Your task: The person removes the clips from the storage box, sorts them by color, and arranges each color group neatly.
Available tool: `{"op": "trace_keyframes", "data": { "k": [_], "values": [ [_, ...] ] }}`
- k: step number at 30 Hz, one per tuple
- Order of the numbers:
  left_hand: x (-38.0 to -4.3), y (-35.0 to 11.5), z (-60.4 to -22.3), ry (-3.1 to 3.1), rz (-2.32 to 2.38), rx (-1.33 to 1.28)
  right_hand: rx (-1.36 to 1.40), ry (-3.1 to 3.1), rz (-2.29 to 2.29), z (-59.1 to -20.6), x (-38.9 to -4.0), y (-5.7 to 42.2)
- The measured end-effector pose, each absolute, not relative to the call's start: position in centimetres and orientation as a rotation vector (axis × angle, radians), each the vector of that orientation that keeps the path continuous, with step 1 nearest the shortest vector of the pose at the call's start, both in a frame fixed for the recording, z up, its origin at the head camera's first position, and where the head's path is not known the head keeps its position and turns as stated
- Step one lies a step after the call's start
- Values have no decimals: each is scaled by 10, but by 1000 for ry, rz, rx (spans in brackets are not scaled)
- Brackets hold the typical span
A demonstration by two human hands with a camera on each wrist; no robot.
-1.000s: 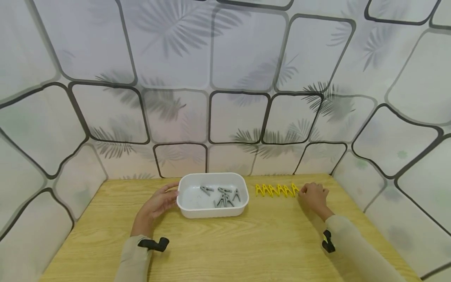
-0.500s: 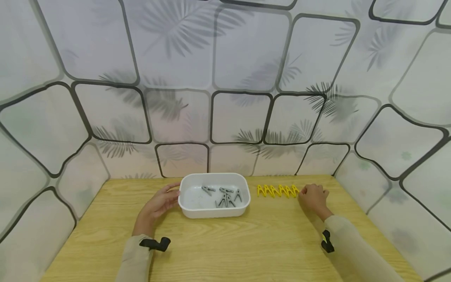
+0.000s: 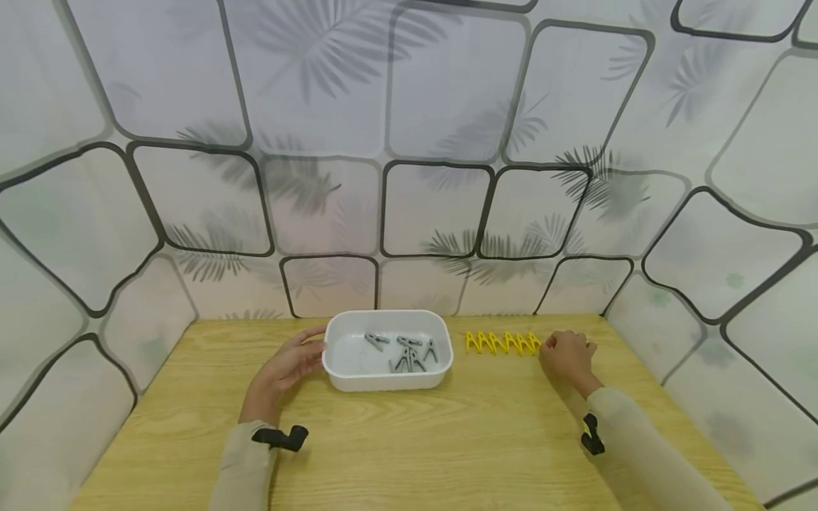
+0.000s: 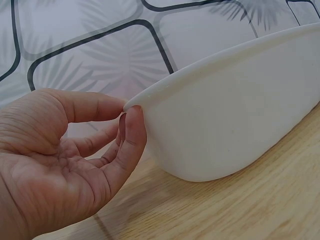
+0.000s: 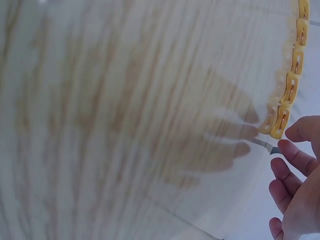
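A white plastic tub [image 3: 387, 383] stands on the wooden table with several grey clothespins [image 3: 409, 360] in it. My left hand [image 3: 290, 365] is at its left end; in the left wrist view, the thumb and a bent finger [image 4: 134, 127] meet at the tub's rim and pinch it. To the right of the tub, several yellow clothespins [image 3: 501, 343] stand side by side in a straight row. My right hand [image 3: 569, 355] rests beside the row's right end. Seen from the right wrist, its thumb [image 5: 303, 129] is right at the last clothespin, with the other fingers loosely bent.
The light wooden table [image 3: 409, 447] runs back to a patterned wall covering [image 3: 332, 227] just behind the tub and row. The same covering bounds both sides. Black straps with camera mounts [image 3: 281, 438] sit on both sleeves.
The last yellow clothespin at the row's right end has settled slightly, level with the others. Both hands hold their places; the head view shifts a little.
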State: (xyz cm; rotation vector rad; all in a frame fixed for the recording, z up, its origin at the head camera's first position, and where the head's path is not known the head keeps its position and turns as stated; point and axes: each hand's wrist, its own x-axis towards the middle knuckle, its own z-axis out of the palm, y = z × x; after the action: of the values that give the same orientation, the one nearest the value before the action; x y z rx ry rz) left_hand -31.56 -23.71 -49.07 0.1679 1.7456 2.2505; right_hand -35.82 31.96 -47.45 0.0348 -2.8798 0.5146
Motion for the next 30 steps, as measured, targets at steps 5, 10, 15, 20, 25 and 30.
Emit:
{"op": "trace_keyframes", "data": {
  "k": [5, 10, 15, 20, 25, 30],
  "values": [
    [-316, -237, -491, 1755, 2239, 169, 30, -2871, 503, -473, -358, 319],
    [-316, -237, -491, 1757, 2243, 183, 52, -2839, 500, -467, -358, 315],
    [-317, -238, -491, 1761, 2239, 193, 95, -2777, 516, -463, -365, 307],
    [-316, -239, -490, 1746, 2256, 200, 159, -2709, 543, -456, -375, 294],
    [-315, -239, -490, 1736, 2256, 203, 221, -2670, 593, -442, -379, 271],
    [-315, -239, -490, 1733, 2254, 208, 291, -2638, 648, -425, -378, 239]
  ]
}}
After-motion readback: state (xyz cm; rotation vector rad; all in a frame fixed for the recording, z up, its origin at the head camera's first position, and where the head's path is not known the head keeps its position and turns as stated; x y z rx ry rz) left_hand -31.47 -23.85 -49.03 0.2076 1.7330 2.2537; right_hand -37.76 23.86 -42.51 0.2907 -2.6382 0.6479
